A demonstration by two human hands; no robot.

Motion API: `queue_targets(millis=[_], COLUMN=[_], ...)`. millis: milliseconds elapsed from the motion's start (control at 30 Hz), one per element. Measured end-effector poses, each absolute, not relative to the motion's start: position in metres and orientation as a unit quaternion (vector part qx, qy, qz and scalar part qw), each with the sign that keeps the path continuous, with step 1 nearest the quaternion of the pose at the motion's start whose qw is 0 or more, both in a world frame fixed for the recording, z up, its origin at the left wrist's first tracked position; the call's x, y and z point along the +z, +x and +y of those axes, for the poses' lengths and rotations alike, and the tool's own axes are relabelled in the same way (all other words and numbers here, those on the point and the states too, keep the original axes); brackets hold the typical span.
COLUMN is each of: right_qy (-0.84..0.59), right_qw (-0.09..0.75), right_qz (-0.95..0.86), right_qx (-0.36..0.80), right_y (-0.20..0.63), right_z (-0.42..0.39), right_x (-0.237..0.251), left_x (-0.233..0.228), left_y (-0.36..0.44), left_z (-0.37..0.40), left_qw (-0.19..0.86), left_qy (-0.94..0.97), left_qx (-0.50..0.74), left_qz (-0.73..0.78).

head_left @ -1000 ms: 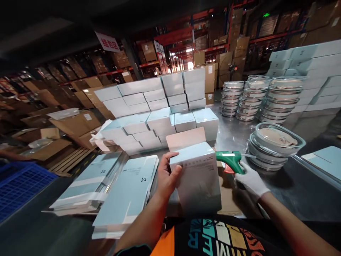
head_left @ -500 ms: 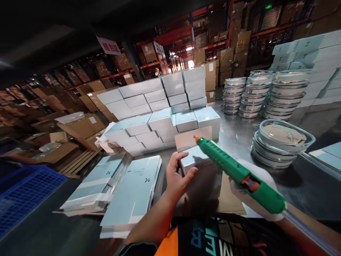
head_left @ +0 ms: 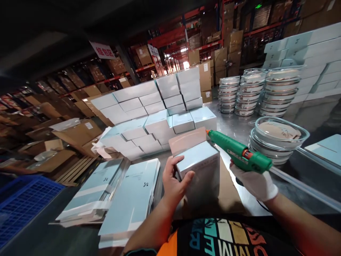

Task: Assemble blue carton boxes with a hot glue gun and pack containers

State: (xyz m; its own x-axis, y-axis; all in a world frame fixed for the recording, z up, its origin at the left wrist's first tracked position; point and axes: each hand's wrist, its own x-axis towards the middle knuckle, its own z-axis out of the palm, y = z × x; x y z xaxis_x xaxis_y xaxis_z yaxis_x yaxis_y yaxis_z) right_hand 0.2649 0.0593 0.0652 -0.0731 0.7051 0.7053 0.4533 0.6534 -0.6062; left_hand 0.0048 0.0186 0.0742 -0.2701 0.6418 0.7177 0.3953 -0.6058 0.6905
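Note:
My left hand (head_left: 174, 179) grips the near left side of a pale blue box (head_left: 198, 156), thumb on its near face and fingers over its top edge. A brown inner flap (head_left: 188, 141) stands up at the far side of that box. In my gloved right hand (head_left: 255, 181) is a green glue gun (head_left: 234, 147), with a clear glue stick (head_left: 303, 186) trailing from its back end. The orange nozzle is close to the flap's right end; whether it touches cannot be told. Brown cardboard (head_left: 229, 193) lies under the box.
Stacked white boxes (head_left: 157, 128) stand behind the box. Flat pale blue cartons (head_left: 130, 195) lie in piles at the left, beside a blue crate (head_left: 25, 202). Glass dishes (head_left: 278, 138) are stacked at the right, with more white boxes (head_left: 314, 64) behind.
The glue gun has swung right and away from the box, its nozzle shifting from the flap's middle to its right end. My left hand has kept its hold.

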Motion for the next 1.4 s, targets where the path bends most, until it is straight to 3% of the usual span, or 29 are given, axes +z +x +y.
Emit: queue_targets(millis=[100, 200, 300, 433, 633, 867, 1133, 1400], right_qy=[-0.445, -0.509, -0.603, -0.607, -0.378, -0.344, -0.294, -0.181], right_qw=[0.537, 0.435, 0.369, 0.406, 0.491, 0.523, 0.471, 0.442], right_qz=[-0.632, -0.499, -0.515, -0.555, -0.65, -0.659, -0.728, -0.813], right_qx=[0.337, 0.55, 0.485, 0.398, 0.439, 0.417, 0.402, 0.332], right_y=[0.263, 0.263, 0.272, 0.282, 0.247, 0.233, 0.262, 0.268], right_z=[0.074, 0.093, 0.112, 0.116, 0.073, 0.055, 0.07, 0.06], right_x=[0.052, 0.034, 0.022, 0.034, 0.091, 0.106, 0.074, 0.078], left_x=[0.074, 0.075, 0.074, 0.071, 0.071, 0.074, 0.06, 0.092], left_y=[0.001, -0.003, -0.009, -0.012, 0.004, 0.004, 0.012, -0.012], left_z=[0.017, 0.017, 0.017, 0.018, 0.017, 0.013, 0.023, 0.027], left_qw=[0.104, 0.132, 0.167, 0.177, 0.158, 0.195, 0.192, 0.197], left_qy=[0.561, 0.522, 0.499, 0.495, 0.585, 0.652, 0.593, 0.763], left_qx=[0.69, 0.698, 0.701, 0.707, 0.665, 0.608, 0.721, 0.55], left_qz=[0.446, 0.473, 0.481, 0.473, 0.436, 0.409, 0.302, 0.276])
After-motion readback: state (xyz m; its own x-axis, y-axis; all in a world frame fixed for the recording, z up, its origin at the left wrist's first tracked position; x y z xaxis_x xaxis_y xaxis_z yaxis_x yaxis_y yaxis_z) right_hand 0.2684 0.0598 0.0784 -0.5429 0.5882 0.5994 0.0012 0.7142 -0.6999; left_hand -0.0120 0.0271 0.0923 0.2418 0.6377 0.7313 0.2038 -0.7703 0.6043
